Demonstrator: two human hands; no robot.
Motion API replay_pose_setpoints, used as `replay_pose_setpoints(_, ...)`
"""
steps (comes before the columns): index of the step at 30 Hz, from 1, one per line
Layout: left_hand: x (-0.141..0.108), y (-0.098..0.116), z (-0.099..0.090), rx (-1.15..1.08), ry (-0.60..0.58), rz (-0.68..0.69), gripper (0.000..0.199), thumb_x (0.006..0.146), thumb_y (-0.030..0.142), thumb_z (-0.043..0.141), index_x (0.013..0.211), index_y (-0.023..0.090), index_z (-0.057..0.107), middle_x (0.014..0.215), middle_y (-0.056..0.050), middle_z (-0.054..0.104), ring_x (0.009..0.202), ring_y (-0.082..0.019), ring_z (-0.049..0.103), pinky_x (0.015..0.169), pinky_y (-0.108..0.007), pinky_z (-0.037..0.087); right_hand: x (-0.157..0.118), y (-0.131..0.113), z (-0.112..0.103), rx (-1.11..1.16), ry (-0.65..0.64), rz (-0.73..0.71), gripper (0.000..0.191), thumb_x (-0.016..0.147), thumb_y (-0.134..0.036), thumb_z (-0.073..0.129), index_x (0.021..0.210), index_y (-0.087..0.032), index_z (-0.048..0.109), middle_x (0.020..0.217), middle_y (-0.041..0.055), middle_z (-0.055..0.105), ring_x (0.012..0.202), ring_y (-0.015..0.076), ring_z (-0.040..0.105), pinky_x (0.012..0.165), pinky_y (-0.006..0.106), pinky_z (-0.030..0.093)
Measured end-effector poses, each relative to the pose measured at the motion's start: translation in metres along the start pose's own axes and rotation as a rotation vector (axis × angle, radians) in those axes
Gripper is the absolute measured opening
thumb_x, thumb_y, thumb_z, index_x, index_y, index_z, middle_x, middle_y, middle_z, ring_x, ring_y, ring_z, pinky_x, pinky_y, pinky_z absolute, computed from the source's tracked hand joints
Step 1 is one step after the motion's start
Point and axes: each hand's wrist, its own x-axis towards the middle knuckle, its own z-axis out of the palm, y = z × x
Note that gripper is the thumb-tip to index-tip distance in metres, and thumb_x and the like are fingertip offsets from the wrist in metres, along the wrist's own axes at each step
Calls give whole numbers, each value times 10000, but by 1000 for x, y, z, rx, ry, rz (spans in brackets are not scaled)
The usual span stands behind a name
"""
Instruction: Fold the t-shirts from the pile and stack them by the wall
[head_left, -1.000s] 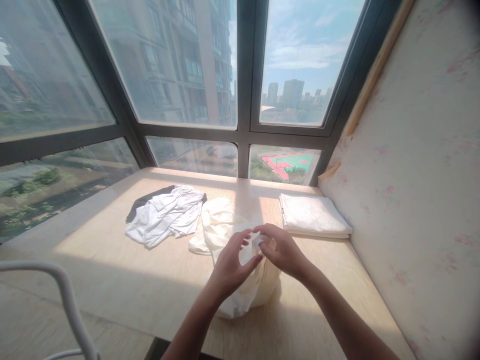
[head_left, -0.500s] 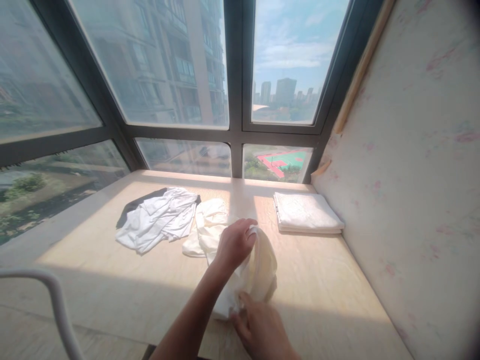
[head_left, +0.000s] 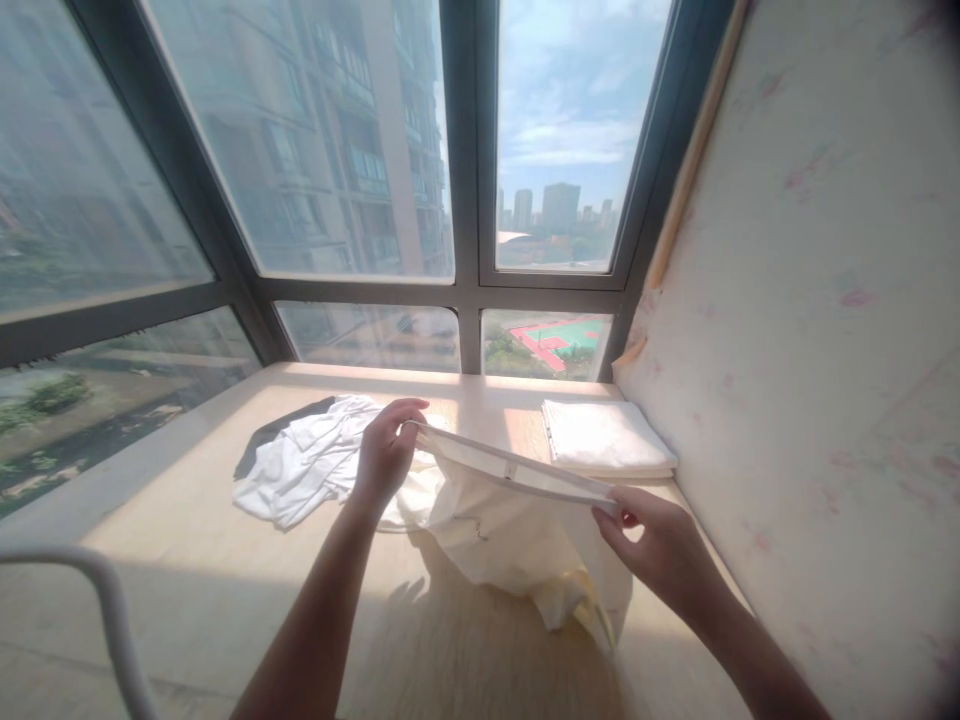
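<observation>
My left hand [head_left: 390,450] pinches one end of the band of a cream garment [head_left: 502,530]. At the other end, my right hand [head_left: 637,525] grips the same band between thumb and fingers. The band is pulled fairly straight, sloping down to the right, with a small label inside it and a small dark mark on the cloth below. The cloth hangs loose, with yellowish folds at its lower right. Behind my left hand lies another cream cloth [head_left: 416,495], partly hidden. I cannot tell the garment's exact kind.
A crumpled white garment [head_left: 307,460] lies on the left, over something dark [head_left: 274,435]. Folded white cloth [head_left: 604,438] rests beside the wallpapered wall [head_left: 832,350]. All lie on a pale wooden surface [head_left: 202,600] below the windows. A white curved tube [head_left: 112,610] stands at lower left.
My hands have moved apart, left hand up and leftward, right hand up and rightward. The bunched cream garment is now spread between them by its band. The view has shifted slightly.
</observation>
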Motion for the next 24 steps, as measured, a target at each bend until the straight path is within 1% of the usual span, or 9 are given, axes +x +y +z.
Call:
replay_pose_setpoints(2,3,8,-9,-245,-104,-35,190,790,237,446,649,205,569,917,-29,715,926,-196,613,791,-278,449,24,2,-14,110,107,4,159,921,-354,539,894,-226,629,720,-1,651,639,161,616,619,263,465)
replay_pose_setpoints(4,5,16,-18,-382,-230,-83,165,786,250,462,642,203,527,692,3,598,710,-160,546,634,-250,407,44,2,-20,244,231,35,289,921,-349,543,1176,-224,599,839,14,702,688,169,663,654,275,518)
replay_pose_setpoints(6,6,20,-27,-398,-364,-110,174,793,294,512,647,198,506,599,37,466,579,-126,442,532,-229,328,61,5,-19,313,367,69,404,932,-368,535,1304,-211,551,923,40,727,731,182,691,688,296,547)
replay_pose_setpoints(10,4,23,-40,-302,-550,-212,277,796,447,646,753,192,549,658,42,502,566,-109,454,500,-203,306,81,22,-7,92,593,9,345,971,-431,473,1022,-179,703,948,104,751,854,238,701,780,343,535)
replay_pose_setpoints(13,4,20,-48,-226,-635,-222,313,773,483,691,801,190,587,720,20,564,629,-138,539,526,-210,370,87,36,-1,-93,615,-47,432,1013,-458,408,971,-159,718,907,112,754,795,233,691,710,313,500)
replay_pose_setpoints(16,8,15,-61,-132,-714,-169,350,756,522,709,805,186,624,752,1,614,685,-171,595,560,-226,423,89,40,-9,-214,611,-79,450,1031,-467,404,969,-162,730,863,93,755,716,203,674,615,271,440)
replay_pose_setpoints(18,12,13,-71,-26,-632,-108,378,781,557,679,777,181,642,716,-1,615,653,-163,583,543,-223,412,92,36,-24,-255,643,-128,413,1036,-437,426,998,-163,733,908,90,759,747,189,678,608,252,425)
replay_pose_setpoints(20,18,16,-83,29,-479,-49,406,826,579,626,778,178,667,702,-10,628,649,-164,583,553,-228,418,97,28,-45,-293,694,-181,370,1037,-402,451,1035,-162,732,944,89,758,783,179,679,619,240,420)
replay_pose_setpoints(24,33,44,-105,22,-21,117,327,862,498,605,891,187,701,813,-22,679,757,-171,612,649,-239,462,116,-3,-101,-380,806,-259,349,1038,-384,463,1064,-166,735,916,82,745,785,167,661,633,240,402)
